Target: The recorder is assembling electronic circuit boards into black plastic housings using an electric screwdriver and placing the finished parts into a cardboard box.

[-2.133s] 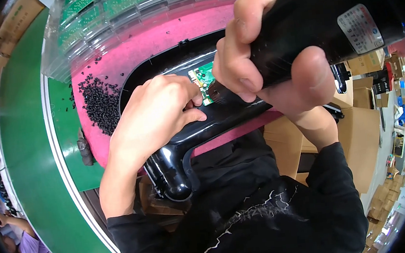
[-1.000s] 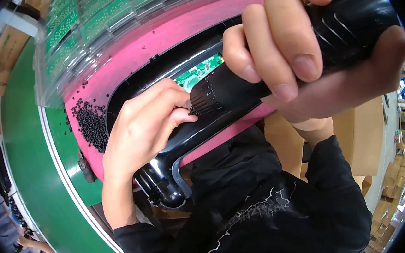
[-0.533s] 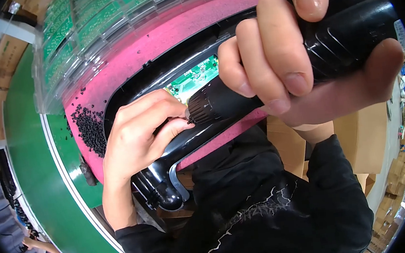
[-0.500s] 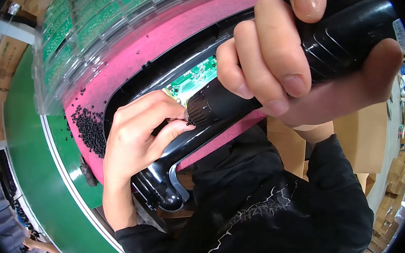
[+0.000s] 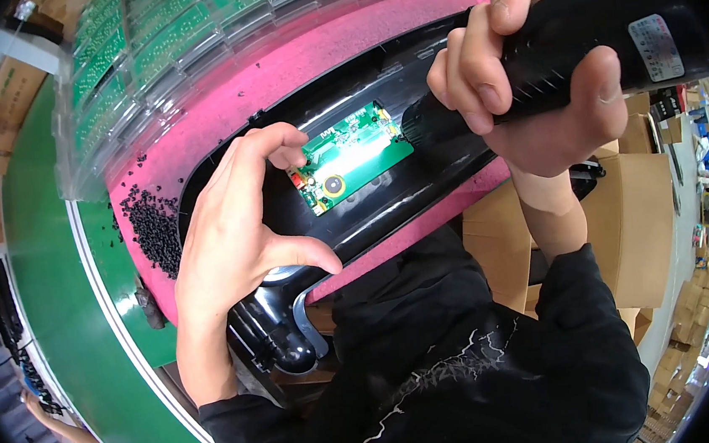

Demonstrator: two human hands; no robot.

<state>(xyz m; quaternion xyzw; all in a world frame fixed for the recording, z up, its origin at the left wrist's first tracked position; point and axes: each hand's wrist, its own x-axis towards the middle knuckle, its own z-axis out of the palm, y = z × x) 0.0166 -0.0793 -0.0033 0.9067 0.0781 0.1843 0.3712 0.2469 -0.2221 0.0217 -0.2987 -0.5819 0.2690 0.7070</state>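
My right hand (image 5: 519,80) grips a black electric screwdriver (image 5: 600,40), whose nose points at the right end of a green circuit board (image 5: 349,156). The board lies in a long black plastic housing (image 5: 419,190) on a pink foam mat (image 5: 290,67). My left hand (image 5: 233,232) rests on the housing just left of the board, fingers curled over the board's upper left corner and thumb spread out below it. It holds nothing that I can see.
A heap of small black screws (image 5: 153,231) lies on the pink mat's left end. Clear plastic trays of green circuit boards (image 5: 162,44) stand behind the mat. A green conveyor belt (image 5: 47,274) runs at the left. Cardboard boxes (image 5: 650,221) stand at the right.
The screwdriver has drawn back to the right, off the board's middle. My left hand has slid left and opened its thumb, so the whole green board now shows.
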